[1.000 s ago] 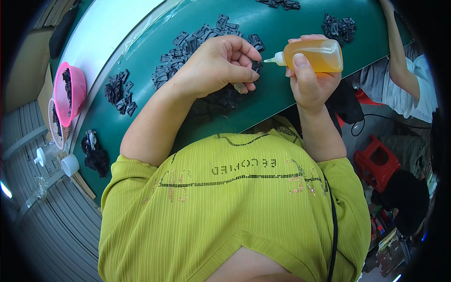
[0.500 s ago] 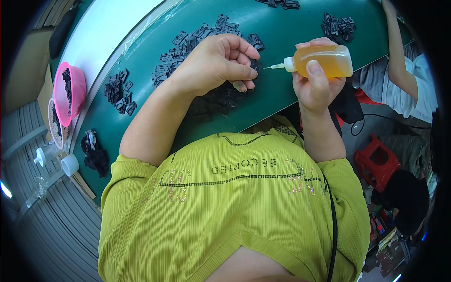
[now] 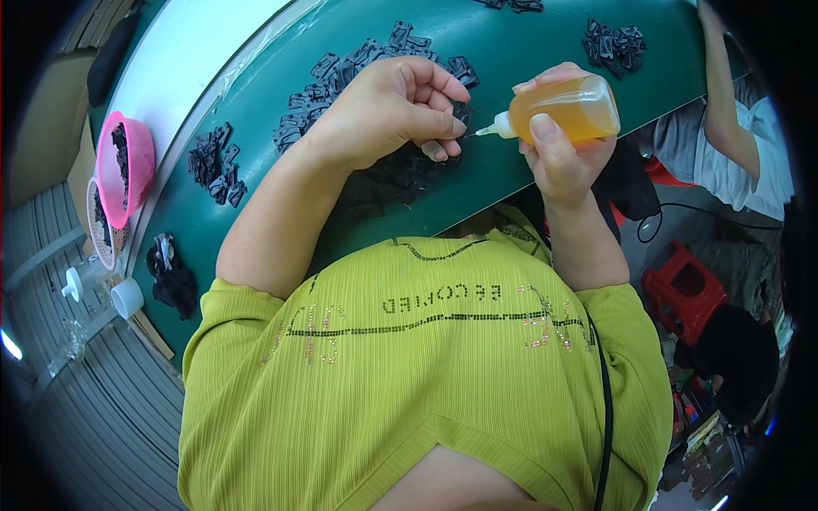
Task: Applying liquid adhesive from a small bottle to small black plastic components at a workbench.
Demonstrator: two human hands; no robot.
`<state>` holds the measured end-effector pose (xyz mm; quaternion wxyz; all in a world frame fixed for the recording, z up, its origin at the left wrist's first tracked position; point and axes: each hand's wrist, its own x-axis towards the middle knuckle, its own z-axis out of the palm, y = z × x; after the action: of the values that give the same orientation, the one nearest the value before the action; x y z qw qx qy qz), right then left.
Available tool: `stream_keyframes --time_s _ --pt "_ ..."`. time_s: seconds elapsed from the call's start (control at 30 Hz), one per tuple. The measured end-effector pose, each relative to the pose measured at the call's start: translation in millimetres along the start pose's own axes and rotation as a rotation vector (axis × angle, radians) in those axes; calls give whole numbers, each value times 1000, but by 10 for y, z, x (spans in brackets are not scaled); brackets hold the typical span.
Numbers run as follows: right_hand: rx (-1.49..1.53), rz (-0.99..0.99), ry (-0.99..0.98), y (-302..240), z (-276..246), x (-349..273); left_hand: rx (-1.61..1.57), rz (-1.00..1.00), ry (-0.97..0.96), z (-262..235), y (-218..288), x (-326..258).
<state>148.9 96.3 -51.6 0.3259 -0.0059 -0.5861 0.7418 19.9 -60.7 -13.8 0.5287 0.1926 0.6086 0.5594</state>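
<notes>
My right hand (image 3: 558, 162) is closed round a squeeze bottle (image 3: 579, 109) of amber liquid, tipped on its side. Its pale nozzle with a thin needle tip (image 3: 486, 131) points left, reaching the fingertips of my left hand (image 3: 388, 111). Thumb and fingers of that hand pinch a small black plastic part (image 3: 463, 112), mostly hidden behind them. A wrap is on one left fingertip. Behind and beneath my left hand, a heap of black clip-like parts (image 3: 328, 89) spreads over the green tabletop (image 3: 511, 51).
Smaller piles of black parts lie at left (image 3: 215, 166) and far right (image 3: 613, 44). A pink basket (image 3: 141, 166) with black parts stands at the table's left end, near a white cup (image 3: 127, 298). Another person's arm (image 3: 728, 111) rests at right, beyond a red stool (image 3: 686, 294).
The bottle in my right hand has moved left, bringing its needle tip up to the part in my left fingers. My left hand has barely shifted.
</notes>
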Motion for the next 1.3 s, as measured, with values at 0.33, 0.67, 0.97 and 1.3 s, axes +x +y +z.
stream_keyframes --time_s 0.33,0.67,0.97,1.3 --pt "106 14 60 19 -58 53 9 3 17 -5 10 10" --pt "517 110 111 -43 -455 -103 251 132 134 176 234 226" --pt "476 136 117 -78 -430 -111 660 335 252 353 502 922" --pt "431 169 94 -90 -357 -42 1268 83 317 33 426 496"
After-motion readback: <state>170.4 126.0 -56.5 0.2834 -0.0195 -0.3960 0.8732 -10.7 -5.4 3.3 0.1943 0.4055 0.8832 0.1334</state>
